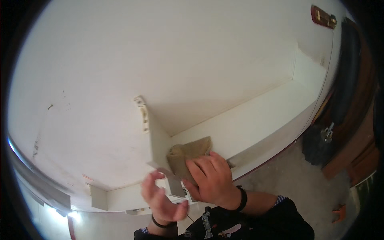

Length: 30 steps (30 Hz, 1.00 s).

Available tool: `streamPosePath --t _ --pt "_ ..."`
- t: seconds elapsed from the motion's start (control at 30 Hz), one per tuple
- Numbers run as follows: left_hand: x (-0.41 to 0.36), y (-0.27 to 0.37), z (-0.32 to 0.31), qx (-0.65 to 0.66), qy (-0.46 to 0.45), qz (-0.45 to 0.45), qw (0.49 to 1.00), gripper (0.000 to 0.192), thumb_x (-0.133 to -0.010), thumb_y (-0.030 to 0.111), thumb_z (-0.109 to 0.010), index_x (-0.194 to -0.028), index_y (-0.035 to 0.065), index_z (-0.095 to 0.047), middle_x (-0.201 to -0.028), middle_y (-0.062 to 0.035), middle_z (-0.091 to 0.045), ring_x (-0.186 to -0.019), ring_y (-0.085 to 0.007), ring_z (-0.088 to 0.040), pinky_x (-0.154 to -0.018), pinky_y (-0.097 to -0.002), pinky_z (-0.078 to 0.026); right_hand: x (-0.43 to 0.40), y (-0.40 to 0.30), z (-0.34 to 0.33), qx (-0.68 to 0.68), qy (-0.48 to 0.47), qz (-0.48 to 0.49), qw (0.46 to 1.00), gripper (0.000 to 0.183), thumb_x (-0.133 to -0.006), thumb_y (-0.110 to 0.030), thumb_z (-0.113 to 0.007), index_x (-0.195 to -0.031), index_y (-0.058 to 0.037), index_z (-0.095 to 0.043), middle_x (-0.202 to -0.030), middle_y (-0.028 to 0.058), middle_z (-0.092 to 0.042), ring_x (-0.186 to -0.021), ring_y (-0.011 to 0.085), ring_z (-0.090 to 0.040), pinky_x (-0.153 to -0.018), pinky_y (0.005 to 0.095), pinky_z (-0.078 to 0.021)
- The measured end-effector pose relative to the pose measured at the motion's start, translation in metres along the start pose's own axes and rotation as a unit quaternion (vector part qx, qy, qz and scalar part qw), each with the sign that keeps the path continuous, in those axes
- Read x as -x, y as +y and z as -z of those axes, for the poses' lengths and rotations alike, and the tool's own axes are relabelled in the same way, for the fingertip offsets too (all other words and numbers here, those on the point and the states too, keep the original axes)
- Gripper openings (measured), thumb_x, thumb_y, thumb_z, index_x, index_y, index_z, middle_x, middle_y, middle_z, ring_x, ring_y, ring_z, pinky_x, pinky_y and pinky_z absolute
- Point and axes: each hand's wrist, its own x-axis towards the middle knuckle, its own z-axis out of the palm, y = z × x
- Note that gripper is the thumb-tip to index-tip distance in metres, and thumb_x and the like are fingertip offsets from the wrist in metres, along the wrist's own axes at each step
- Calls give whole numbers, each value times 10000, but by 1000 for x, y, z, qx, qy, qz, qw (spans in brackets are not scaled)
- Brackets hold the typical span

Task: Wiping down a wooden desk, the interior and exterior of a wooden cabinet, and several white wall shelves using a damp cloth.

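A folded brown cloth (189,150) lies at the near-left corner of a white wall shelf (255,112), next to its upright side panel (160,141). My right hand (211,180), with a black band at the wrist, has its fingers bent over the cloth's near edge. The hand hides part of the cloth and whatever is beneath it. To the left, my left hand (162,195) is raised in front of the panel's near edge. Its fingers are loosely curled and apart, with nothing between them.
A white perforated bracket (142,114) tops the side panel. A nail (50,106) sticks out of the white wall (105,75) at left. A second white shelf (126,198) is lower left. At right, a dark padded object (345,75) and an orange stool (339,213) stand by the concrete floor (270,177).
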Motion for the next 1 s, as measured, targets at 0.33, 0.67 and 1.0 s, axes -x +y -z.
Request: streamPosePath --t 0.33,0.67,1.0 --pt "10 -29 40 166 -224 107 954 847 -864 261 -815 -1508 -102 -402 -1547 -387 -384 -1222 -487 -618 -962 -442 -566 11 -27 -50 61 140 -27 988 410 -835 -250 -685 -1140 19 -636 -1053 196 -654 -938 429 -620 -903 537 -484" --pt "48 -26 41 195 -211 168 943 840 -917 280 -763 -1508 -147 -346 -1572 -376 -360 -1239 -481 -609 -1013 -455 -544 36 -31 -81 46 198 -120 972 425 -951 -207 -573 -1263 76 -519 -1201 231 -572 -1108 387 -548 -984 519 -441" --pt "52 35 76 104 -289 230 924 846 -926 326 -754 -1543 -80 -341 -1612 -341 -319 -1260 -466 -600 -995 -451 -558 34 -23 -75 66 199 -29 977 413 -961 -196 -663 -1262 54 -531 -1206 227 -568 -1098 416 -565 -975 520 -456"
